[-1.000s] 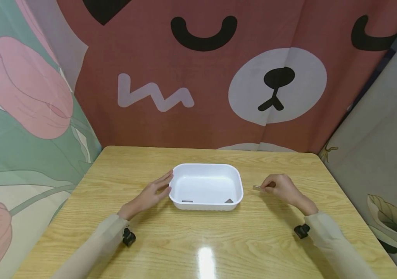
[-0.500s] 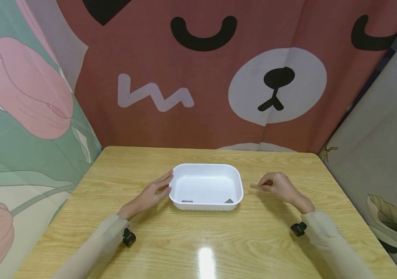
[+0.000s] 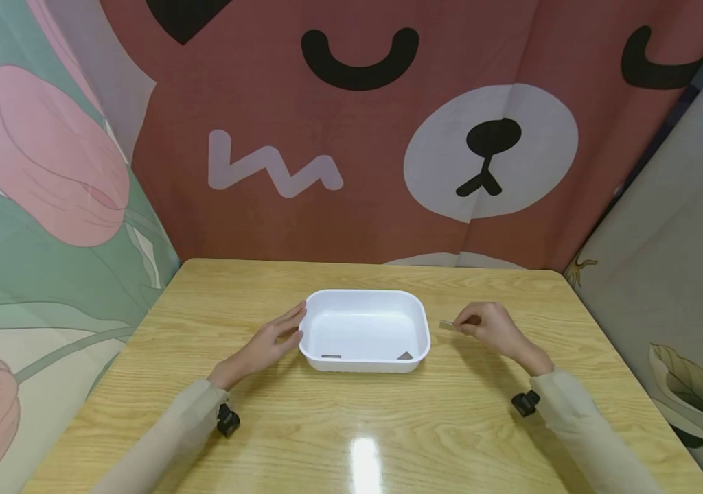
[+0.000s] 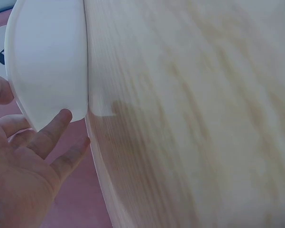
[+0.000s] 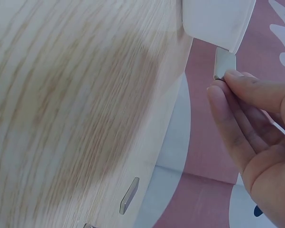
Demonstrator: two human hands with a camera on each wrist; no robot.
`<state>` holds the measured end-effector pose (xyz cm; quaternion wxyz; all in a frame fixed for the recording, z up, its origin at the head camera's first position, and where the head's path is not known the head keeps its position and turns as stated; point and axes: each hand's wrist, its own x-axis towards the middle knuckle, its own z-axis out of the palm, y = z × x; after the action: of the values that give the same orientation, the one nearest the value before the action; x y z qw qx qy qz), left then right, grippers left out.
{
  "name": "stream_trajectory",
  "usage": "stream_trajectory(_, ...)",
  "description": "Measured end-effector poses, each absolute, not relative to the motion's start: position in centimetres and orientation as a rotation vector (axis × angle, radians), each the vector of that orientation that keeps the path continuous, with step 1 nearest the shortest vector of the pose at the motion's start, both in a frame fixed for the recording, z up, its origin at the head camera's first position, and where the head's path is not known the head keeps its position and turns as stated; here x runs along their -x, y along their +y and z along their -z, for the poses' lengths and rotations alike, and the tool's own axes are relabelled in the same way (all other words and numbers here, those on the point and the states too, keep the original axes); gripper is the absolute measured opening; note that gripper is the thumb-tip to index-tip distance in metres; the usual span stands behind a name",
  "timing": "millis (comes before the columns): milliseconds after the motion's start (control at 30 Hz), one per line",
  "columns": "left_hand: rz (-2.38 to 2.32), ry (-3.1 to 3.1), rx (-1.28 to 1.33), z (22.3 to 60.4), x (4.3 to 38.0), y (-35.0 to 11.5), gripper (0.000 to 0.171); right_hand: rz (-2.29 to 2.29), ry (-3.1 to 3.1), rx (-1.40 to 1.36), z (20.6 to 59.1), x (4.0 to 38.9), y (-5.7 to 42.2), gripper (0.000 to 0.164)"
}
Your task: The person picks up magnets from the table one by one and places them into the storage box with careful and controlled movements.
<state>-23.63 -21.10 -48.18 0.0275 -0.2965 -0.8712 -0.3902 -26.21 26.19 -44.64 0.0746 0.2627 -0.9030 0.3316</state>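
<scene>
A white plastic basin [image 3: 364, 329] stands on the wooden table. My left hand [image 3: 271, 344] touches its left side with outstretched fingers, some at the rim in the left wrist view. To the right of the basin, my right hand [image 3: 492, 328] pinches a small flat rectangular piece [image 5: 225, 63] between thumb and fingers, raised above the table and pointing toward the basin. Inside the basin, near its front wall, show a thin dark strip [image 3: 331, 357] and a dark triangular shape [image 3: 405, 356], both partly hidden by the rim.
In the right wrist view another flat rectangular piece [image 5: 129, 195] lies on the table [image 3: 351, 412], with a further dark object at the bottom edge. A bear-print curtain [image 3: 376, 233] hangs behind the table, with patterned cloths at both sides.
My right hand has moved a little left and slightly away from me, bringing the flat rectangular piece nearer the basin. My left hand and the basin have stayed in place.
</scene>
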Motion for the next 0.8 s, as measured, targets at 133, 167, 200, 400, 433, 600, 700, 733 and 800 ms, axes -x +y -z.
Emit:
stream_trajectory(133, 1.207, -2.688, 0.913, 48.1, 23.6, -21.0, 0.053, -0.991, -2.680, -0.806, 44.5, 26.3, 26.0, 0.013)
stream_trajectory(167, 1.207, -2.690, 0.912, 48.1, 23.6, -21.0, 0.053, -0.997, -2.673, -0.806, 44.5, 26.3, 25.9, 0.012)
stream_trajectory(200, 1.206, -2.692, 0.910, 48.1, 23.6, -21.0, 0.053, -1.002, -2.665, -0.805, 44.5, 26.3, 25.8, 0.012)
stream_trajectory(400, 1.201, -2.705, 0.896, 48.2, 23.6, -21.1, 0.053, -1.024, -2.643, -0.806, 44.4, 26.4, 25.5, 0.013)
stream_trajectory(433, 1.201, -2.708, 0.893, 48.2, 23.6, -21.1, 0.053, -1.021, -2.640, -0.809, 44.5, 26.4, 25.5, 0.013)
stream_trajectory(600, 1.207, -2.709, 0.894, 48.2, 23.6, -21.1, 0.053, -1.008, -2.615, -0.817, 44.6, 26.7, 25.3, 0.016)
stream_trajectory(700, 1.203, -2.707, 0.898, 48.2, 23.7, -21.1, 0.053, -1.008, -2.613, -0.820, 44.6, 26.7, 25.2, 0.016)
stream_trajectory(733, 1.202, -2.707, 0.900, 48.2, 23.7, -21.1, 0.054, -1.006, -2.616, -0.818, 44.6, 26.7, 25.1, 0.016)
stream_trajectory(800, 1.206, -2.709, 0.898, 48.2, 23.7, -21.2, 0.054, -1.007, -2.623, -0.813, 44.6, 26.7, 25.0, 0.016)
